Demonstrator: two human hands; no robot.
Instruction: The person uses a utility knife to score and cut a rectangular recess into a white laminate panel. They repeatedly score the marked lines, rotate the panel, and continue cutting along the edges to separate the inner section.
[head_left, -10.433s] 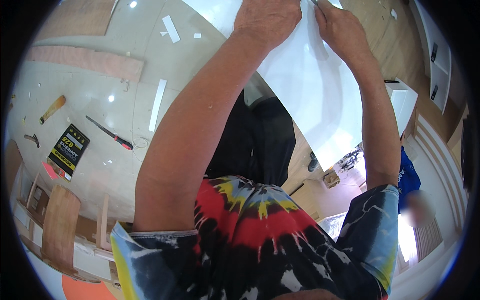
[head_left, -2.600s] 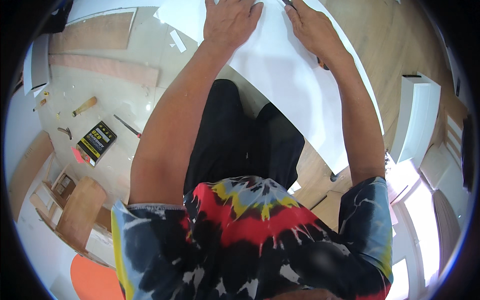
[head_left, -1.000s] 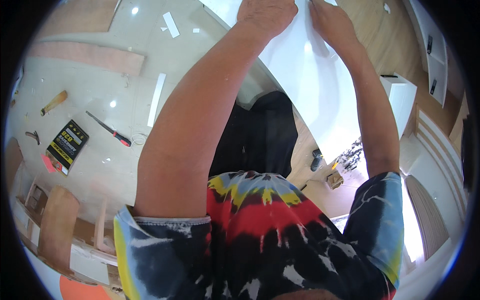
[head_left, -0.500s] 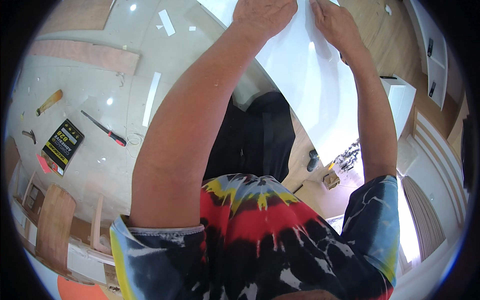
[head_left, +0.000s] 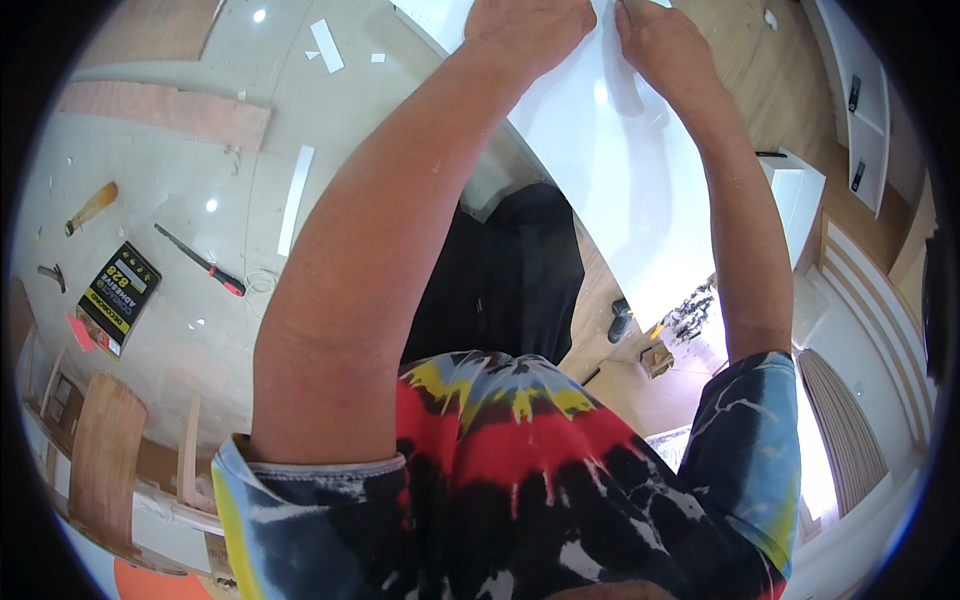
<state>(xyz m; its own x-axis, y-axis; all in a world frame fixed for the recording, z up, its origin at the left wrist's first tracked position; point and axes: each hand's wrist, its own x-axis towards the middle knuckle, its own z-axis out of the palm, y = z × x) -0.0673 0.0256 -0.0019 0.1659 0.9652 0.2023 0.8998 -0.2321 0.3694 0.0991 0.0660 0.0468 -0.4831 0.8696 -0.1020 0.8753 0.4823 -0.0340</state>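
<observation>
A glossy white panel or sheet (head_left: pixel 600 160) slants down through the upper middle, its left edge running diagonally. Over its far end, at the top of the picture, are both of my hands. My left hand (head_left: pixel 530 28) has its fingers drawn together and pointing right; the top edge cuts off part of it. Just to the right, my right hand (head_left: pixel 662 42) is curled, fingertips close to the left ones with a narrow gap between. Whatever the fingers pinch, if anything, is too small or hidden.
On the pale floor at left lie a red-handled saw (head_left: pixel 205 262), a black-and-yellow adhesive can (head_left: pixel 118 295), a wooden-handled tool (head_left: pixel 92 207), a white strip (head_left: pixel 296 200) and a wooden board (head_left: pixel 165 112). White cabinet parts (head_left: pixel 795 200) stand at right.
The whole scene has shifted slightly left in the picture. My right hand has moved a little left and down, nearer my left hand, which stays almost in place.
</observation>
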